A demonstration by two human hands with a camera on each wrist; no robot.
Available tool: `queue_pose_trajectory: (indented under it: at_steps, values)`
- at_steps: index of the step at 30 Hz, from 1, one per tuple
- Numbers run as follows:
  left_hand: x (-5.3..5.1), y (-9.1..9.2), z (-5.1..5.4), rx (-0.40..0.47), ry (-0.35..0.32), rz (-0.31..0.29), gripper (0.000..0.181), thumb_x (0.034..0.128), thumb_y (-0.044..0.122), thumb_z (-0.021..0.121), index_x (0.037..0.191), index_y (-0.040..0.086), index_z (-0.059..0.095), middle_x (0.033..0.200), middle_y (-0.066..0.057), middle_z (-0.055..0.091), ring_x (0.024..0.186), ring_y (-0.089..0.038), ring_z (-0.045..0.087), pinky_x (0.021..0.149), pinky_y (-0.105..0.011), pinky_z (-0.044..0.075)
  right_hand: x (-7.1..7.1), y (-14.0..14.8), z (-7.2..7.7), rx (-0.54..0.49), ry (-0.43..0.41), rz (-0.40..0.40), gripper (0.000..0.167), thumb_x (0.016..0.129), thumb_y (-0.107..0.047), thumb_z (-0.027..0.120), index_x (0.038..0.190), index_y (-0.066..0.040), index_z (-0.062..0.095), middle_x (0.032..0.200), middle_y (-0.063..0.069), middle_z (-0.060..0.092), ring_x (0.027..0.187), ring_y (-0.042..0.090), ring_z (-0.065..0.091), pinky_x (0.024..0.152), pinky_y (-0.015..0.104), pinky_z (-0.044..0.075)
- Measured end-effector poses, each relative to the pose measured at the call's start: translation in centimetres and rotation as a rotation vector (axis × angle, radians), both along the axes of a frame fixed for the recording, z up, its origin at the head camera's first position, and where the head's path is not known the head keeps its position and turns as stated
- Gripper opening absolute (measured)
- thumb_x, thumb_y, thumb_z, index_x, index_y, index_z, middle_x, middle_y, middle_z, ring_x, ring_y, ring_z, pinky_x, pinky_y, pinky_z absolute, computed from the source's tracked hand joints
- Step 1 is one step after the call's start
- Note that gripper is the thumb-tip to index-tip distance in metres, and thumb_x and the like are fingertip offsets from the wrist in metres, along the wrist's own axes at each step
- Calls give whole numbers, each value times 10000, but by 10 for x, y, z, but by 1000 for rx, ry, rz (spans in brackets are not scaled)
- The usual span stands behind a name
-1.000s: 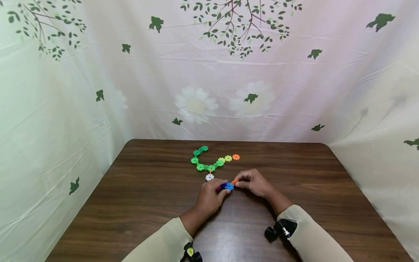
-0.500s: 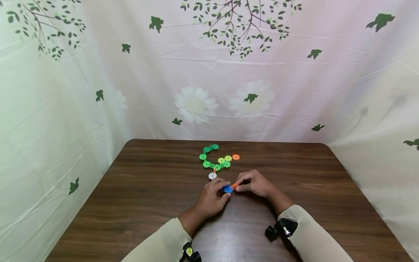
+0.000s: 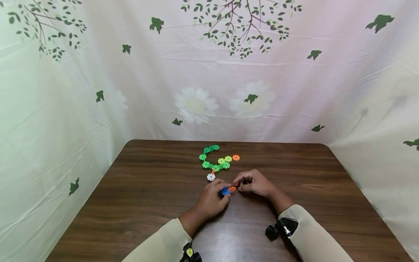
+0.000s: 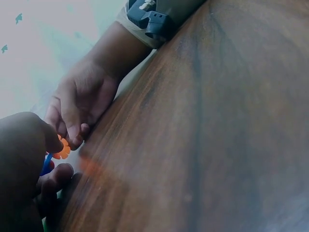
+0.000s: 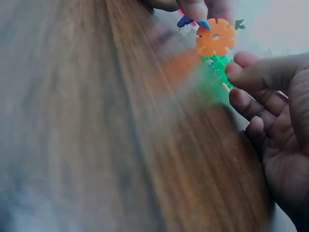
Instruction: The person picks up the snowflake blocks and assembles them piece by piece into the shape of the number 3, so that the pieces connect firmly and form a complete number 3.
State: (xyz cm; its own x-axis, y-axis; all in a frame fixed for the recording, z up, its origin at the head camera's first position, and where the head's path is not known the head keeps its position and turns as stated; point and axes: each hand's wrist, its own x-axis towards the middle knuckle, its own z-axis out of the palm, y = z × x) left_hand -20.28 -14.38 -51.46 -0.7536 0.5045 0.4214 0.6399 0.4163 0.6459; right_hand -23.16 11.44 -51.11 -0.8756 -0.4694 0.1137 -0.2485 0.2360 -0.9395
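Observation:
Near the table's middle my left hand (image 3: 211,199) pinches a blue flower-shaped disc (image 3: 225,191), joined to an orange disc (image 3: 232,189). Just right of the orange disc is my right hand (image 3: 256,183), thumb and fingertips slightly bent and holding nothing. The right wrist view shows the orange disc (image 5: 212,46) facing the camera, apart from the right hand (image 5: 280,106), with dark blue and pink bits behind it. In the left wrist view, left fingers partly cover the orange disc (image 4: 64,152); most of the blue one is hidden.
Beyond the hands, a curved chain of green discs (image 3: 203,157) lies on the brown table (image 3: 157,174), with yellow discs (image 3: 228,158) and an orange disc (image 3: 236,157) at its right. A white disc (image 3: 211,177) is at its near side. Printed cloth hangs behind.
My right fingers have let go of the orange disc, which now stays with the blue one in my left hand. The green chain has shifted right since the earliest view.

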Motion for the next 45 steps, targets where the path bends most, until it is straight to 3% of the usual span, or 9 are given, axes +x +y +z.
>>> queue_pose_trajectory:
  at_steps: [5,12,17,23,28,35,45]
  values:
    - [-1,1,0,2,2,10,320,908,32,756,1224,45,810,1158,-86,714,1018,-210,709,902,-320,609,-5,0,0,7,-29,-97,257,929,31,807,1183,63,779,1130,314,761,834,48,670,706,201,551]
    - [1,0,1,-15,-31,11,298,908,28,735,1194,39,814,1168,-84,698,1016,-204,697,895,-305,603,-9,0,-1,38,-38,-199,259,949,-20,820,1194,48,775,1053,276,767,737,80,635,597,253,536]
    - [1,0,0,-8,-41,11,279,909,8,719,1169,37,816,1163,-82,711,1021,-205,704,895,-301,605,-15,0,-3,5,-65,-265,281,967,-16,803,1227,73,748,1066,267,751,732,90,655,577,272,563]
    - [1,0,0,-5,-46,-8,275,919,5,710,1169,47,816,1156,-84,752,1033,-212,731,914,-325,619,-22,0,-3,-36,-73,-311,394,1007,15,737,1378,108,645,1136,301,682,773,120,668,537,293,574]
    - [0,0,1,2,-51,-16,278,918,5,705,1167,56,818,1140,-83,760,1025,-209,732,912,-330,617,-30,0,-3,-21,-51,-361,408,1019,25,718,1401,120,611,1121,285,683,744,119,647,519,291,571]
    - [0,1,1,4,-28,-33,284,899,-8,696,1148,55,818,1109,-73,768,1000,-205,728,892,-330,614,-43,-1,-3,-1,-88,-454,443,1040,-9,711,1464,52,597,1146,171,630,730,152,640,490,284,552]
    - [-1,-1,1,29,-58,-48,280,856,-46,689,1079,58,822,1084,-62,785,991,-194,739,875,-307,613,-53,-5,-1,50,-123,-491,412,1056,-69,714,1451,-8,613,1179,162,601,714,178,628,492,308,564]
